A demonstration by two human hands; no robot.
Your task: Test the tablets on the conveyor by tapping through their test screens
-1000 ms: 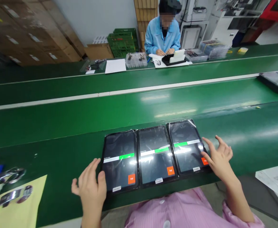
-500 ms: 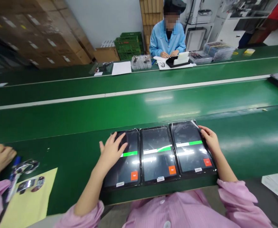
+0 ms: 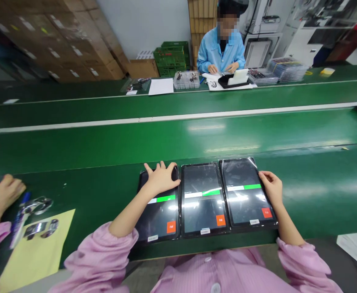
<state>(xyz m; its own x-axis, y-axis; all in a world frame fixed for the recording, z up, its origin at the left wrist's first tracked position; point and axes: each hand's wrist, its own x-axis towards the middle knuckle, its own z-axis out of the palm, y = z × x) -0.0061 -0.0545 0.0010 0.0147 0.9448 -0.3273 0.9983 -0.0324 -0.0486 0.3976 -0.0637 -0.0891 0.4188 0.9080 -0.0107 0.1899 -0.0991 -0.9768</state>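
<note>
Three black tablets lie side by side near the front edge of the green bench: the left tablet (image 3: 162, 211), the middle tablet (image 3: 203, 199) and the right tablet (image 3: 247, 193). Each screen shows a white and green bar and an orange button. My left hand (image 3: 160, 178) lies on the top end of the left tablet, its fingers spread and reaching its far edge. My right hand (image 3: 271, 186) curls round the right tablet's outer edge, thumb on the frame. Pink sleeves cover both my arms.
At the far left another person's hand (image 3: 0, 195) rests on the bench by a blue pen (image 3: 20, 217), shiny small parts (image 3: 40, 203) and a yellow sheet (image 3: 35, 252). Beyond the green conveyor belt (image 3: 178, 138), a person in a blue coat (image 3: 221, 53) works among trays and papers.
My left hand slid up from the left tablet's near corner to its top end. My right hand moved from over the right tablet's screen to its outer edge and closed on it.
</note>
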